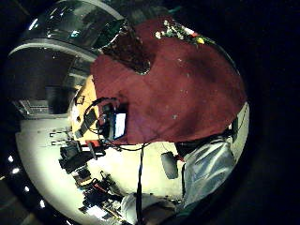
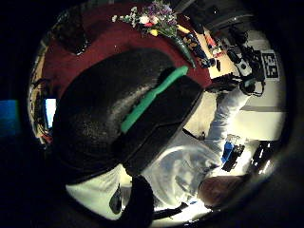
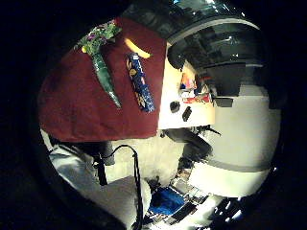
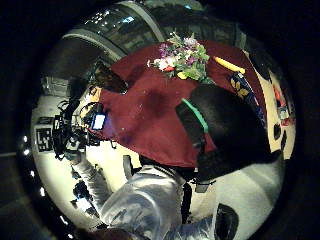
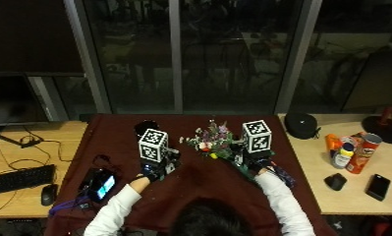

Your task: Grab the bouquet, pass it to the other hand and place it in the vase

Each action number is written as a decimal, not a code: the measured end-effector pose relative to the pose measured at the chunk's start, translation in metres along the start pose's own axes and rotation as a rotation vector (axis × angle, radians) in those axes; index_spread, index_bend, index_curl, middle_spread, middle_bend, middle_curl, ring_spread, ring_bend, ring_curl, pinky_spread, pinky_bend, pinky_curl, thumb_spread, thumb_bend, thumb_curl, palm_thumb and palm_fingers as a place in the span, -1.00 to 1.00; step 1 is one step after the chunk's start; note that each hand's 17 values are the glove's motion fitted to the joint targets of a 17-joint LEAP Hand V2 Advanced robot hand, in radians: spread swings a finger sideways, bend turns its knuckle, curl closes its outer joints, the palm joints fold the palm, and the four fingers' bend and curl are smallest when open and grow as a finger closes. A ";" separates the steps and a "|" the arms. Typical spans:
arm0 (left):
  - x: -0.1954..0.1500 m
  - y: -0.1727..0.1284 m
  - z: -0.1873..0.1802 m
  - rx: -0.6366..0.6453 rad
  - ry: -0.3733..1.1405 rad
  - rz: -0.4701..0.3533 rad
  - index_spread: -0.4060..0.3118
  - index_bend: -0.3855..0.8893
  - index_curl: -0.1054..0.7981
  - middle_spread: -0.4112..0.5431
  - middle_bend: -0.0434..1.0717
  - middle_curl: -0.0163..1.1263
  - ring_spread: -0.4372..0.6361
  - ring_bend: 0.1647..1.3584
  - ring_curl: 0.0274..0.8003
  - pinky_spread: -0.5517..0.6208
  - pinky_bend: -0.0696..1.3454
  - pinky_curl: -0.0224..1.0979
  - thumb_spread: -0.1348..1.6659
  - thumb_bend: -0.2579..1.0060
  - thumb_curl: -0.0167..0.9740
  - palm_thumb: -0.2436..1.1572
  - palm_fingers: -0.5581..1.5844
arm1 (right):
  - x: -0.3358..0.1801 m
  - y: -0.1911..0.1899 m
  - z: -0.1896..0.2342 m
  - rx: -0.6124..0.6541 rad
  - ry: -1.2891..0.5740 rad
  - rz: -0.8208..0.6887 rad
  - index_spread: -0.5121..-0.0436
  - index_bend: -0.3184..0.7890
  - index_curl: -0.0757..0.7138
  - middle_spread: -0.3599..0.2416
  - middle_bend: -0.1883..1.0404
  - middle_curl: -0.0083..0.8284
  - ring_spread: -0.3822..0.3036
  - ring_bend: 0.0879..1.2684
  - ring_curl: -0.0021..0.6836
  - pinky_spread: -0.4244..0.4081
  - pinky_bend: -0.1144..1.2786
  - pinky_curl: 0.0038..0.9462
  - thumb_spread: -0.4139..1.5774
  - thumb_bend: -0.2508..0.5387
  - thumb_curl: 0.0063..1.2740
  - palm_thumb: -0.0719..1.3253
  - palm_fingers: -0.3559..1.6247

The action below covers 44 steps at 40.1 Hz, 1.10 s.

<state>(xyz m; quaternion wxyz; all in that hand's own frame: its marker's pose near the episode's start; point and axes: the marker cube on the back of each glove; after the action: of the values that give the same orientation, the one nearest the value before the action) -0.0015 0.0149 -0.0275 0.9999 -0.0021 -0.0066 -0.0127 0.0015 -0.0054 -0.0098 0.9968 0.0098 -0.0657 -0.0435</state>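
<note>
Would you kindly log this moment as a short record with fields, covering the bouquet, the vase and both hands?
bouquet: lies on the red cloth, flowers toward the window, not lifted
vase: dark, stands on the cloth's far left part, no flowers in it
left hand: over the cloth near the vase, holds nothing
right hand: over the bouquet's wrapped stem end; grip cannot be told
beside bouquet: patterned tube and a banana on the cloth
task stage: bouquet not yet picked up

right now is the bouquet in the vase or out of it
Out: the bouquet lies flat on the red cloth, apart from the vase.
</note>
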 end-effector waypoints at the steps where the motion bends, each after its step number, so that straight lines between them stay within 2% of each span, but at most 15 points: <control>1: 0.001 -0.002 0.003 0.006 0.015 0.005 0.10 -0.14 -0.25 0.20 -0.59 -0.59 0.31 -0.41 -0.49 0.52 -0.43 -0.54 0.22 -0.64 -0.66 -0.68 -0.17 | 0.000 -0.001 0.000 -0.014 -0.026 -0.016 -0.42 -0.19 -0.41 0.16 -0.31 -0.41 0.28 -0.31 -0.31 0.56 -0.27 -0.47 0.59 0.16 -0.72 -0.20 -0.35; 5: 0.007 -0.012 0.016 0.027 0.074 0.031 0.11 -0.16 -0.23 0.20 -0.58 -0.56 0.32 -0.40 -0.47 0.53 -0.44 -0.52 0.24 -0.64 -0.64 -0.68 -0.18 | -0.002 -0.001 -0.002 -0.069 -0.135 -0.065 -0.41 -0.18 -0.37 0.20 -0.30 -0.37 0.37 -0.41 -0.33 0.60 -0.24 -0.43 0.61 0.09 -0.71 -0.21 -0.41; 10: 0.017 -0.029 0.032 0.008 0.090 0.058 0.13 -0.18 -0.21 0.20 -0.58 -0.53 0.31 -0.39 -0.45 0.53 -0.43 -0.49 0.25 -0.64 -0.61 -0.68 -0.19 | 0.003 0.001 -0.004 -0.074 -0.146 -0.026 -0.37 -0.22 -0.36 0.24 -0.31 -0.33 0.44 -0.43 -0.32 0.64 -0.20 -0.39 0.62 -0.04 -0.69 -0.25 -0.44; 15: 0.029 -0.047 0.040 0.004 0.068 0.087 0.18 -0.22 -0.23 0.21 -0.59 -0.50 0.32 -0.34 -0.41 0.54 -0.40 -0.46 0.26 -0.64 -0.59 -0.68 -0.22 | 0.020 0.003 -0.007 -0.073 -0.172 0.059 -0.18 -0.31 -0.43 0.30 -0.35 -0.31 0.50 -0.29 -0.25 0.70 -0.09 -0.34 0.60 -0.14 -0.67 -0.26 -0.40; 21: 0.038 -0.062 0.041 0.038 0.037 0.103 0.22 -0.23 -0.25 0.25 -0.59 -0.48 0.34 -0.30 -0.38 0.55 -0.37 -0.43 0.26 -0.65 -0.57 -0.68 -0.26 | 0.045 -0.005 -0.005 -0.039 -0.227 0.158 -0.09 -0.31 -0.47 0.33 -0.34 -0.27 0.53 -0.21 -0.19 0.70 0.00 -0.28 0.59 -0.23 -0.63 -0.25 -0.39; 27: 0.045 -0.069 0.038 0.073 0.016 0.119 0.24 -0.23 -0.27 0.29 -0.58 -0.46 0.36 -0.26 -0.36 0.57 -0.34 -0.40 0.26 -0.64 -0.54 -0.67 -0.30 | 0.063 -0.016 0.001 0.001 -0.308 0.252 -0.04 -0.33 -0.52 0.31 -0.35 -0.24 0.47 -0.15 -0.13 0.70 0.15 -0.23 0.57 -0.31 -0.60 -0.22 -0.33; 33: 0.051 -0.074 0.034 0.120 0.014 0.120 0.25 -0.23 -0.28 0.32 -0.58 -0.44 0.39 -0.24 -0.34 0.59 -0.32 -0.39 0.26 -0.63 -0.51 -0.65 -0.33 | 0.076 -0.026 0.013 0.030 -0.348 0.326 0.08 -0.33 -0.55 0.31 -0.32 -0.20 0.39 -0.06 -0.07 0.70 0.20 -0.20 0.55 -0.38 -0.56 -0.19 -0.28; 37: 0.056 -0.081 0.032 0.144 0.023 0.124 0.25 -0.22 -0.28 0.33 -0.58 -0.43 0.40 -0.22 -0.34 0.60 -0.30 -0.38 0.26 -0.62 -0.49 -0.64 -0.34 | 0.079 -0.034 0.026 0.055 -0.332 0.363 0.16 -0.29 -0.54 0.31 -0.32 -0.18 0.35 -0.04 -0.05 0.67 0.20 -0.21 0.54 -0.40 -0.54 -0.18 -0.24; 44: 0.065 -0.097 0.026 0.141 0.040 0.116 0.27 -0.22 -0.29 0.36 -0.57 -0.42 0.41 -0.20 -0.33 0.60 -0.28 -0.36 0.26 -0.62 -0.47 -0.63 -0.35 | 0.075 -0.046 0.053 0.004 -0.323 0.393 0.26 -0.25 -0.48 0.29 -0.30 -0.14 0.29 -0.05 -0.03 0.66 0.18 -0.22 0.54 -0.40 -0.51 -0.13 -0.18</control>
<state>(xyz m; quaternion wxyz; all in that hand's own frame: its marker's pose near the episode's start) 0.0610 -0.0839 0.0000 0.9965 0.0684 0.0128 0.0458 0.0645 -0.0582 0.0511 0.9627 -0.0081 -0.2246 0.1504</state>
